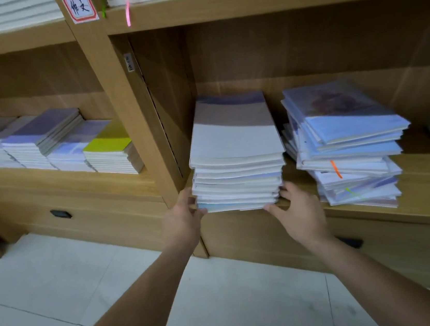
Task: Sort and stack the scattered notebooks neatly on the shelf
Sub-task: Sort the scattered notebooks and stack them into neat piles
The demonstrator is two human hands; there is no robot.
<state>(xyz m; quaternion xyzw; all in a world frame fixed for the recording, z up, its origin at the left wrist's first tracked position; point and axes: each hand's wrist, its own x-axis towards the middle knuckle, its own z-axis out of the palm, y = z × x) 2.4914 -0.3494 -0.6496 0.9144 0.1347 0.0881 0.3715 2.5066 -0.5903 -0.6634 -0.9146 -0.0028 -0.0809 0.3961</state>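
Right now the pale wood-grain shelf unit [243, 2] fills the upper frame ahead of you, and glossy white floor tiles [60, 276] spread across the lower left. At mid-frame, the centre stack of notebooks [235, 138] sits in the right compartment close to the upright divider [126, 114]. Its soft page edges are squared and jut past the shelf lip. Only a narrow strip of bare board separates it from the slumped, fanned stack [346, 141] at right, with more room deeper in behind both. Tidy flat piles [43, 143] fill the left compartment. Your left hand [185, 215] pinches the stack's lower left corner, thumb in front. Your right hand [301, 212] has its fingers spread, touching the lower right corner.
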